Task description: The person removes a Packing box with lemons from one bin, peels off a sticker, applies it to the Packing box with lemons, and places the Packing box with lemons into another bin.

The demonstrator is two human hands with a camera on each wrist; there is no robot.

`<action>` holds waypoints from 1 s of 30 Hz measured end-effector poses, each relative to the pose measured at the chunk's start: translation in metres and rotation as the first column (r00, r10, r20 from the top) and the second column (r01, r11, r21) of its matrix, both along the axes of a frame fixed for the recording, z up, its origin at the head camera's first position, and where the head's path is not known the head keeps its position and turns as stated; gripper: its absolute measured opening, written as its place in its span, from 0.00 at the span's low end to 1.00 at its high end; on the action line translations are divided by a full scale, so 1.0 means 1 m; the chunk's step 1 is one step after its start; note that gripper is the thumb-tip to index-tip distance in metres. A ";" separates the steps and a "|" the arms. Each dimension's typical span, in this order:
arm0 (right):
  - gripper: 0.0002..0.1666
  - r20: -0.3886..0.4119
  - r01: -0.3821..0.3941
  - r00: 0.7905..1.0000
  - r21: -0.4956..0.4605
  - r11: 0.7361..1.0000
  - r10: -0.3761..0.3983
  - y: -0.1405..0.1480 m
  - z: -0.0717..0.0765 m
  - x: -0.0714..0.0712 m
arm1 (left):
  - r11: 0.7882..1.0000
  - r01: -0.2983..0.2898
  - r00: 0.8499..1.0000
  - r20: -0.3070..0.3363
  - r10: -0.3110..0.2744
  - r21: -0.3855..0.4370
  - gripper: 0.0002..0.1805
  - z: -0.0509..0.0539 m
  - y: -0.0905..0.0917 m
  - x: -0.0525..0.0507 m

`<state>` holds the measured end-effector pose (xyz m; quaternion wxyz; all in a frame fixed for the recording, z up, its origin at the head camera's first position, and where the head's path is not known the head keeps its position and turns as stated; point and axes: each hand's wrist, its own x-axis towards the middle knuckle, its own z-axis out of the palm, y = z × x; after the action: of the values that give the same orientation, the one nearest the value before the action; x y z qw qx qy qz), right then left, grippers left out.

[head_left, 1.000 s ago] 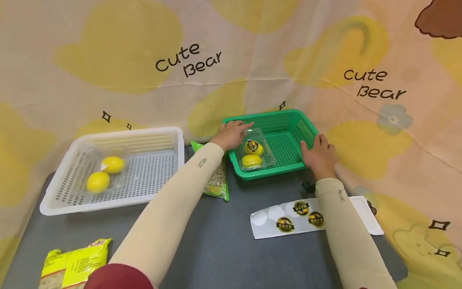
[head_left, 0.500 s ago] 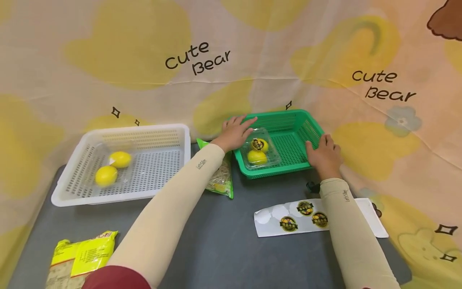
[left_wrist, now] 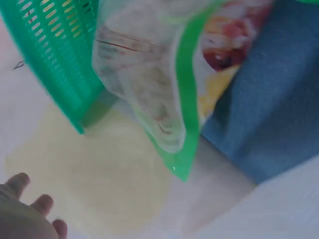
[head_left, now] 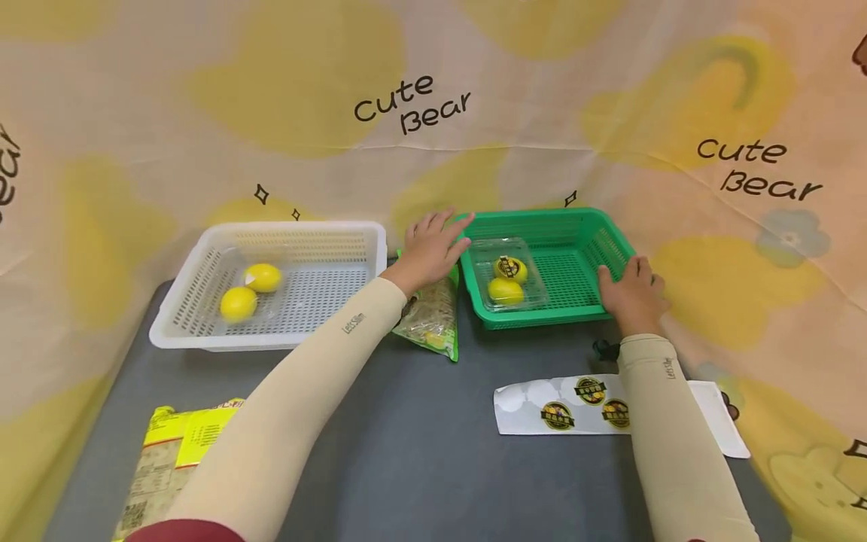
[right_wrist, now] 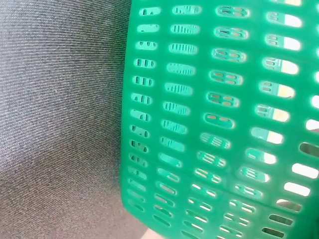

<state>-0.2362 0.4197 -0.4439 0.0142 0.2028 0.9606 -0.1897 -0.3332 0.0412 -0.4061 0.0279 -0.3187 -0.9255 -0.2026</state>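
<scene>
My left hand point(head_left: 430, 252) is held with spread fingers over a green-edged clear food bag point(head_left: 433, 312), just left of the green basket point(head_left: 488, 320). Its fingertips also show in the left wrist view, apart from the bag. At the basket's right end, my right hand point(head_left: 635, 297) rests by the rim, thumb toward the inside and fingers loosely extended outside. The right wrist view is mostly filled by the basket's slotted wall point(right_wrist: 199, 119); the fingers are out of sight there. Inside the basket sits a clear plastic box point(head_left: 538, 290) with two lemons point(head_left: 505, 291), a round black-and-gold sticker point(head_left: 506, 267) on the box.
A white basket point(head_left: 382, 260) on the left holds another clear box with two lemons point(head_left: 238, 304). In front lie a yellow food packet point(head_left: 196, 436), partly behind the left sleeve, and a sticker sheet point(head_left: 528, 418) under the right forearm. A printed cloth point(head_left: 305, 113) hangs behind.
My left hand has come off the basket's left rim and moved left over the bag. My right hand stays at the basket's right end. The head view has turned left.
</scene>
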 end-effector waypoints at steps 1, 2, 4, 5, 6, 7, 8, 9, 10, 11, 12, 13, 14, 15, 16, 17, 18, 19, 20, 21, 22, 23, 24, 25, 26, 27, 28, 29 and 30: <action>0.58 0.001 -0.002 1.000 -0.002 1.000 0.002 0.000 0.000 0.001 | 1.000 -0.012 1.000 0.008 0.012 0.008 0.32 0.001 -0.005 0.004; 0.58 0.002 -0.004 1.000 -0.004 1.000 0.004 0.001 0.000 0.001 | 1.000 -0.025 0.999 0.019 0.025 0.015 0.32 0.002 -0.009 0.008; 0.57 0.004 -0.009 1.000 -0.008 1.000 0.009 0.001 -0.001 0.001 | 0.998 -0.048 0.998 0.039 0.047 0.027 0.32 0.005 -0.017 0.017; 0.57 0.004 -0.012 1.000 -0.008 1.000 0.012 0.001 0.000 0.001 | 0.998 -0.058 0.997 0.050 0.056 0.040 0.32 0.007 -0.021 0.022; 0.57 0.004 -0.014 1.000 -0.008 1.000 0.014 0.001 0.000 0.001 | 0.997 -0.067 0.997 0.052 0.065 0.046 0.32 0.009 -0.024 0.027; 0.57 0.003 -0.016 1.000 -0.007 1.000 0.016 0.001 0.000 0.001 | 0.996 -0.072 0.996 0.047 0.070 0.054 0.32 0.010 -0.028 0.031; 0.57 -0.001 -0.015 1.000 -0.008 1.000 0.015 0.001 0.000 0.000 | 0.995 -0.075 0.997 0.039 0.072 0.062 0.32 0.012 -0.032 0.036; 0.57 -0.005 -0.015 1.000 -0.009 1.000 0.015 0.001 0.001 0.000 | 0.995 -0.077 0.997 0.030 0.075 0.067 0.32 0.014 -0.036 0.040; 0.57 -0.006 -0.013 1.000 -0.010 1.000 0.013 0.001 0.001 0.000 | 0.994 -0.082 0.996 0.025 0.081 0.073 0.32 0.015 -0.040 0.044; 0.58 -0.007 -0.012 1.000 -0.011 1.000 0.012 0.001 0.001 0.000 | 0.993 -0.088 0.996 0.020 0.087 0.076 0.32 0.017 -0.045 0.049; 0.58 -0.007 -0.011 1.000 -0.013 1.000 0.011 0.001 0.001 0.000 | 0.992 -0.095 0.995 0.022 0.093 0.079 0.32 0.017 -0.050 0.053; 0.58 -0.008 -0.011 1.000 -0.014 1.000 0.010 0.001 0.002 0.000 | 0.991 -0.102 0.995 0.029 0.100 0.083 0.33 0.018 -0.056 0.058; 0.59 -0.010 -0.009 1.000 -0.015 1.000 0.009 0.001 0.002 0.000 | 0.990 -0.109 0.994 0.035 0.106 0.088 0.33 0.018 -0.061 0.062; 0.59 -0.013 -0.010 1.000 -0.015 1.000 0.009 0.001 0.003 0.000 | 0.989 -0.118 0.993 0.040 0.115 0.089 0.33 0.018 -0.067 0.067; 0.59 -0.014 -0.010 1.000 -0.016 1.000 0.010 0.002 0.003 0.001 | 0.988 -0.126 0.991 0.045 0.123 0.091 0.33 0.018 -0.072 0.071; 0.59 -0.017 -0.011 1.000 -0.016 1.000 0.010 0.002 0.004 0.001 | 0.987 -0.131 0.991 0.047 0.128 0.093 0.34 0.018 -0.077 0.075; 0.59 -0.022 -0.009 1.000 -0.016 1.000 0.008 0.003 0.004 0.001 | 0.986 -0.136 0.990 0.048 0.132 0.096 0.34 0.018 -0.082 0.079; 0.59 -0.025 -0.007 1.000 -0.018 1.000 0.006 0.003 0.005 0.002 | 0.985 -0.142 0.989 0.045 0.138 0.102 0.34 0.018 -0.086 0.083; 0.59 -0.027 -0.005 1.000 -0.019 1.000 0.005 0.004 0.007 0.002 | 0.983 -0.146 0.989 0.045 0.142 0.111 0.34 0.019 -0.090 0.087; 0.59 -0.028 -0.006 1.000 -0.020 1.000 0.006 0.004 0.008 0.002 | 0.982 -0.152 0.988 0.045 0.147 0.115 0.34 0.019 -0.093 0.092; 0.58 -0.028 -0.006 1.000 -0.023 1.000 0.005 0.004 0.009 0.003 | 0.980 -0.157 0.987 0.048 0.153 0.122 0.34 0.019 -0.097 0.097; 0.58 -0.028 -0.007 1.000 -0.024 1.000 0.006 0.004 0.010 0.003 | 0.978 -0.166 0.986 0.052 0.161 0.129 0.34 0.019 -0.101 0.102; 0.58 -0.026 -0.009 1.000 -0.028 1.000 0.008 0.003 0.010 0.003 | 0.975 -0.177 0.984 0.055 0.171 0.135 0.34 0.018 -0.105 0.107; 0.58 -0.022 -0.013 1.000 -0.030 0.999 0.013 0.003 0.010 0.003 | 0.972 -0.191 0.981 0.058 0.185 0.140 0.35 0.018 -0.109 0.112; 0.58 -0.021 -0.016 1.000 -0.033 0.999 0.015 0.002 0.010 0.003 | 0.969 -0.203 0.979 0.056 0.197 0.142 0.35 0.017 -0.113 0.117; 0.58 -0.018 -0.018 1.000 -0.035 0.999 0.017 0.002 0.009 0.004 | 0.966 -0.216 0.976 0.053 0.211 0.140 0.35 0.016 -0.119 0.121; 0.58 -0.012 -0.020 1.000 -0.036 0.999 0.020 0.001 0.009 0.004 | 0.963 -0.230 0.973 0.051 0.225 0.140 0.35 0.014 -0.124 0.126; 0.58 -0.005 -0.022 1.000 -0.036 0.999 0.022 0.001 0.008 0.004 | 0.960 -0.244 0.970 0.049 0.240 0.138 0.35 0.012 -0.130 0.130; 0.58 0.002 -0.024 1.000 -0.037 0.999 0.024 0.001 0.007 0.004 | 0.956 -0.260 0.966 0.046 0.256 0.135 0.36 0.010 -0.137 0.134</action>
<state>-0.2323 0.4204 -0.4369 0.0213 0.1914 0.9592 -0.2068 -0.1993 -0.0953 -0.3964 0.0631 -0.1895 -0.9430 -0.2661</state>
